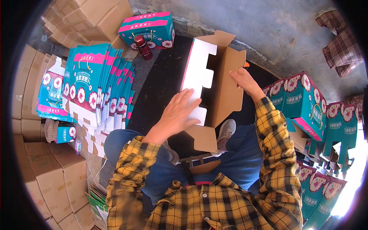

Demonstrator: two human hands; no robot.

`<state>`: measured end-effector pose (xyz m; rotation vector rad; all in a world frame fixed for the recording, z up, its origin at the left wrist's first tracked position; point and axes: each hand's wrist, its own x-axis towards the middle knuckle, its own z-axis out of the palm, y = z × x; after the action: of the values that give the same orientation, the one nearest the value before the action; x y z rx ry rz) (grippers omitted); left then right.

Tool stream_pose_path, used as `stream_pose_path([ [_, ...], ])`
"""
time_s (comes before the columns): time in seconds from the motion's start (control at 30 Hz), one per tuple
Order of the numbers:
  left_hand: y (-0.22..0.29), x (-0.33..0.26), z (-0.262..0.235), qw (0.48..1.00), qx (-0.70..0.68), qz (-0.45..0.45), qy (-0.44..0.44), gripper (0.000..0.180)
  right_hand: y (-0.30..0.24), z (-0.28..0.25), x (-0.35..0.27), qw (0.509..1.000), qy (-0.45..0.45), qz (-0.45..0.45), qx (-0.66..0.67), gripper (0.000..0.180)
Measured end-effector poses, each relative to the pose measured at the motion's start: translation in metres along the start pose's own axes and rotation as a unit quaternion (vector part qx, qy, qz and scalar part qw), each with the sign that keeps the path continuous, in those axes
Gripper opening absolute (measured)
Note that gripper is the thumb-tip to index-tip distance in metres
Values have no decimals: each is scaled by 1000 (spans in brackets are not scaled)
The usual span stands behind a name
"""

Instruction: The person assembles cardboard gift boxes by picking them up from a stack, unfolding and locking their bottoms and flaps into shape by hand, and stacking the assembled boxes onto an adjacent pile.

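Note:
Between my knees stands a part-folded cardboard carton (230, 92), plain brown inside, its top open and its end flaps splayed outward. A white notched flap (197, 73) runs along its left side. My left hand (176, 115) lies on that flap's near part, fingers stretched and spread. At the carton's right side my right hand (247, 82) pinches the upper edge of the brown panel between thumb and fingers. A small orange thing (247, 64) shows just beyond that hand; I cannot make out its kind.
Flattened teal-and-pink cartons (86, 76) lean in a stack at left. A made-up gift box (153, 30) and a red flask (143, 48) stand ahead. Brown boxes (48, 165) pile along the left. More teal cartons (303, 101) stand right. Plaid cloth (339, 46) lies far right.

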<state>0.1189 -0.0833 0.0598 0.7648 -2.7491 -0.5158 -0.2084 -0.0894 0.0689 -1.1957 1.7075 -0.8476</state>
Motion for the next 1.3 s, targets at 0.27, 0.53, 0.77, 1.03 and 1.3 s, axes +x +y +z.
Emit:
stream_pose_path([
  [0.27,3,-25,-22,998,-45,32,-42,68,19,-13,9,999,27,3,37,27],
  [0.53,34,-3,32,987,89,-39,131,55,29,5,14,997,60,-22,54,26],
  [0.77,77,6,31,999,18,6,42,62,50,24,-6,987,102,-27,119,28],
  [1.03,47,-9,29,995,36,-46,75,46,4,-30,-30,960,100,-9,263,65],
  [1.3,-4,-34,10,998,-10,55,23,39,4,-53,-6,993,-107,31,37,88],
])
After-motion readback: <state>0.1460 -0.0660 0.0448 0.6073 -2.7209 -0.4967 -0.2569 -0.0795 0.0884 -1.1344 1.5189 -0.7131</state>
